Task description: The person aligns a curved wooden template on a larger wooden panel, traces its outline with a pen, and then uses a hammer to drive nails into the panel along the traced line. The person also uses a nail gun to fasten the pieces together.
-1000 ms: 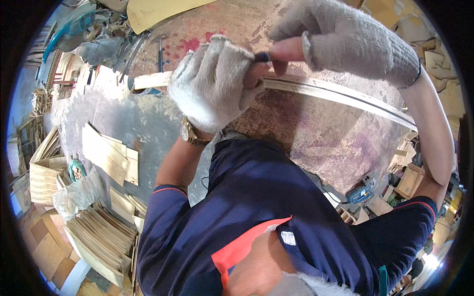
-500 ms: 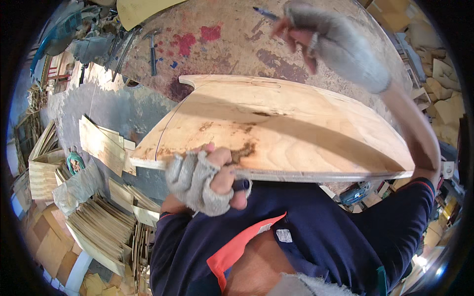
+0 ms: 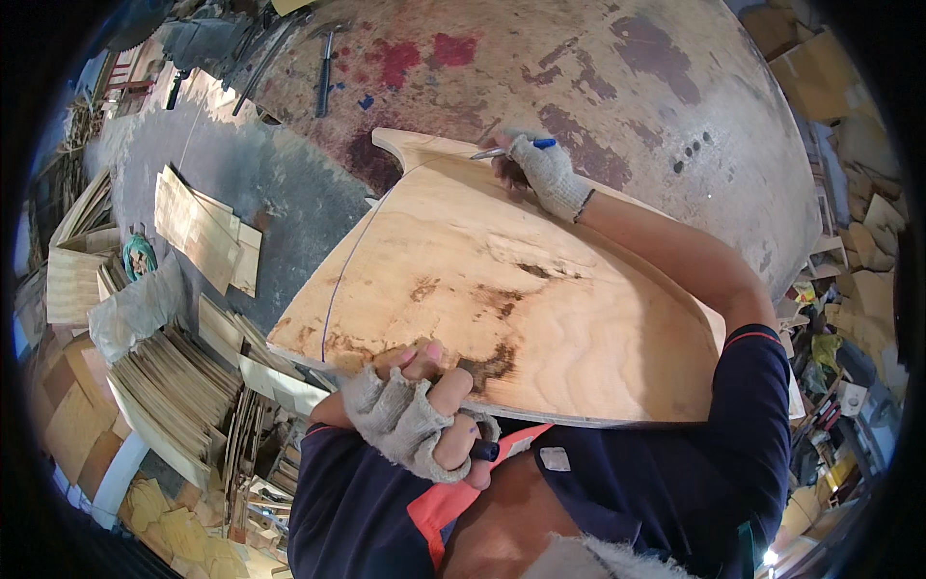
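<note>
A curved plywood panel (image 3: pixel 434 251) slants across the worktable, its near edge close to my body. A dark pencil line (image 3: pixel 338 265) curves down its left side. My left hand (image 3: pixel 410 425), in a grey fingerless glove, is closed at the near edge, fingertips resting on the wood. The round end of a dark cylindrical object (image 3: pixel 484 450) pokes out of that fist; the rest is hidden. Over the panel's far edge, my gloved right hand (image 3: pixel 550 177) is closed on a blue-ended pen (image 3: pixel 545 144). Its tip points left, and I cannot tell whether it touches the wood.
Beyond the panel, a hammer (image 3: pixel 325 77) lies on the stained worktable (image 3: pixel 502 58). Loose plywood pieces (image 3: pixel 198 232) lie on the left. Stacks of thin boards (image 3: pixel 174 396) stand at the lower left. Scraps and clutter (image 3: pixel 849 386) line the right side.
My right hand has come down and left from above the table to the panel's far edge, pen in it. The panel's far side now tilts more into view. The left hand keeps its hold.
</note>
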Tool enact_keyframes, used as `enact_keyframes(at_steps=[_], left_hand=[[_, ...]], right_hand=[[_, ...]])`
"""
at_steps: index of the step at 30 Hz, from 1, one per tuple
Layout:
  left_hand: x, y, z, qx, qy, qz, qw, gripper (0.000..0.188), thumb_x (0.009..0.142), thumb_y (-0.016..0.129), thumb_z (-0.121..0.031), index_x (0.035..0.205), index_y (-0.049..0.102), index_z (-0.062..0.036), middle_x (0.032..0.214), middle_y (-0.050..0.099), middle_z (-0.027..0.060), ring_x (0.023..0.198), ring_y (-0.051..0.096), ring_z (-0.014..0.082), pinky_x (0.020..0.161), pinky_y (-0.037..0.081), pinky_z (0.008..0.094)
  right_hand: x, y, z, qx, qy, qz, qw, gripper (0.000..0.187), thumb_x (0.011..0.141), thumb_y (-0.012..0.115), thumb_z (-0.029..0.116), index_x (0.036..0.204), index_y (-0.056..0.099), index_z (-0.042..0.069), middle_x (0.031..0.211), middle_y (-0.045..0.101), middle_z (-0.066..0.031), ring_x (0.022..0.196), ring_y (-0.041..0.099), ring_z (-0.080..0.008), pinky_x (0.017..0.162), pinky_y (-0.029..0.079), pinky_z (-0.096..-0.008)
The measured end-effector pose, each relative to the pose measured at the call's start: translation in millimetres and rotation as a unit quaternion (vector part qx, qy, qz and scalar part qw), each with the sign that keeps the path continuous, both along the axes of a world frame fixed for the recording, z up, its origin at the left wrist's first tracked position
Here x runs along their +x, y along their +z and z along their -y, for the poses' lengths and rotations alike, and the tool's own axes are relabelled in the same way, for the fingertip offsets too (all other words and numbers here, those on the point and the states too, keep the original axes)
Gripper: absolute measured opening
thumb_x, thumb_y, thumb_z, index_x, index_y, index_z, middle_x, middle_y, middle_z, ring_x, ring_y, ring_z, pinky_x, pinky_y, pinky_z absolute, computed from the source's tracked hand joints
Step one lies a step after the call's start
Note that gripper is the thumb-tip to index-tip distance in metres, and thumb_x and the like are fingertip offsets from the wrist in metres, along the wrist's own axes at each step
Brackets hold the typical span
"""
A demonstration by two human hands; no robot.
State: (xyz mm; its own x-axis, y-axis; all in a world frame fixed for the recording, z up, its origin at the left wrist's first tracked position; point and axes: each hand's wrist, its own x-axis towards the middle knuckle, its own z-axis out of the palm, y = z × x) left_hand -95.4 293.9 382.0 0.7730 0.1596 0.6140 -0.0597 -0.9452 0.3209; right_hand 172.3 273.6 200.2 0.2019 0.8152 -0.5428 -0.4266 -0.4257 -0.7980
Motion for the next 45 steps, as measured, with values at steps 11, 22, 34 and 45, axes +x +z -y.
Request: enact_keyframes(at_steps=[11,22,34,45], left_hand=[[-3.8,11.9,2.9,-0.041,-0.014,-0.058,0.997,0.053,0.105,0.020,-0.059,0.110,0.044,-0.0125,0.085,0.069,0.0107,0.085,0.072,0.0370,0.075,0.054,0.0483],[6.1,7.3,3.5,-0.017,0.010,0.000,1.000,0.051,0.106,0.020,-0.055,0.109,0.046,-0.0116,0.081,0.069,0.0095,0.078,0.072,0.0338,0.068,0.054,0.0468],[129.2,8.4,-63.4,0.096,0.126,0.125,0.980,0.016,0.087,0.069,-0.026,0.082,0.063,-0.0127,0.073,0.062,0.0059,0.056,0.059,0.0223,0.053,0.045,0.0309],[240.9,12.8,-117.2,0.174,0.196,0.273,0.926,0.018,0.096,0.063,-0.031,0.089,0.061,-0.0148,0.053,0.051,0.0048,0.048,0.055,0.0252,0.047,0.042,0.0416]], right_hand=[[-8.0,-19.3,-5.2,-0.048,0.095,0.118,0.987,0.018,0.095,0.060,0.018,0.091,0.071,0.006,0.069,0.066,-0.0019,0.057,0.060,-0.0094,0.052,0.048,-0.0253],[7.6,12.8,-7.2,-0.034,0.038,-0.037,0.998,0.018,0.095,0.067,0.020,0.085,0.070,0.006,0.067,0.065,-0.0026,0.053,0.056,-0.0096,0.047,0.042,-0.0227],[93.3,305.7,54.3,0.321,0.109,0.568,0.750,0.041,0.096,0.066,0.032,0.129,0.060,0.008,0.096,0.071,-0.0109,0.082,0.068,-0.0196,0.068,0.055,-0.0304],[-42.6,104.9,106.6,0.330,0.034,0.783,0.526,0.024,0.078,0.080,0.018,0.095,0.067,0.009,0.090,0.067,-0.0064,0.079,0.067,-0.0245,0.067,0.055,-0.0367]])
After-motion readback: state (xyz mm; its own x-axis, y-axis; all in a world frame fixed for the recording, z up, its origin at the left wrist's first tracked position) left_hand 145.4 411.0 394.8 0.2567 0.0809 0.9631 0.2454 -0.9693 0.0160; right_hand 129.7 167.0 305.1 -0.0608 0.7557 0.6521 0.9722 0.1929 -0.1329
